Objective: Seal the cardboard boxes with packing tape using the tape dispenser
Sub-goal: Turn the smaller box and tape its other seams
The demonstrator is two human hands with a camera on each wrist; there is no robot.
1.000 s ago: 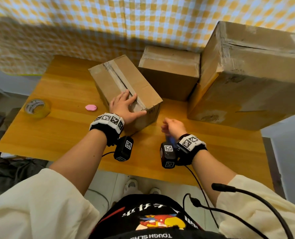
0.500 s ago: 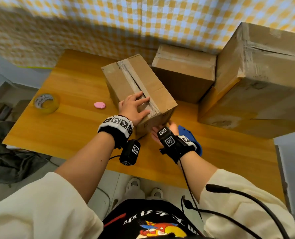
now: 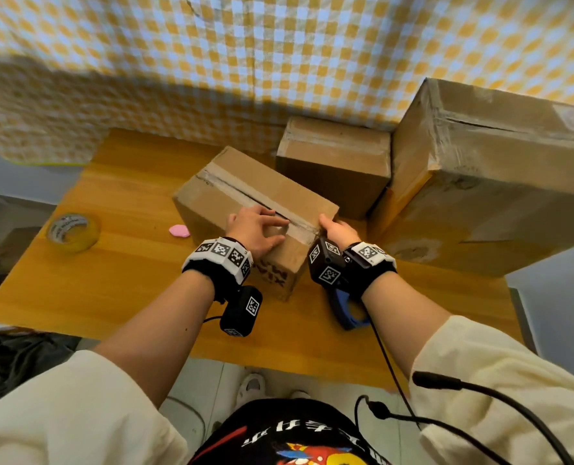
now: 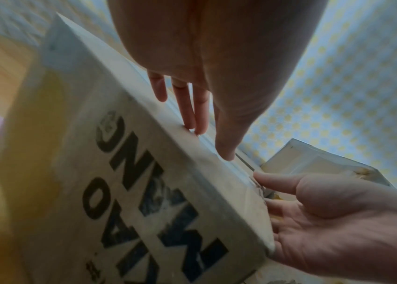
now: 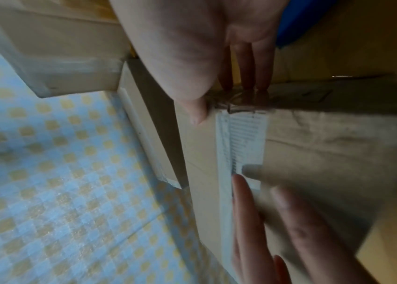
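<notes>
A small cardboard box (image 3: 245,196) sits mid-table with a strip of clear tape (image 3: 232,187) along its top seam. My left hand (image 3: 262,226) lies flat on the near end of the top, its fingers (image 4: 192,107) straight on the tape. My right hand (image 3: 334,228) is at the box's near right end, thumb on the top edge and straight fingers (image 5: 248,63) pressing the tape end down the side face. The blue tape dispenser (image 3: 346,308) lies on the table under my right wrist, held by neither hand.
A medium box (image 3: 336,162) and a large box (image 3: 494,176) stand close behind and to the right. A yellow tape roll (image 3: 72,231) and a small pink object (image 3: 179,230) lie at the left of the wooden table (image 3: 121,283).
My right hand has let go of the blue dispenser, which now lies on the table, and moved up to the box's near right end. My left hand has stayed on the box top.
</notes>
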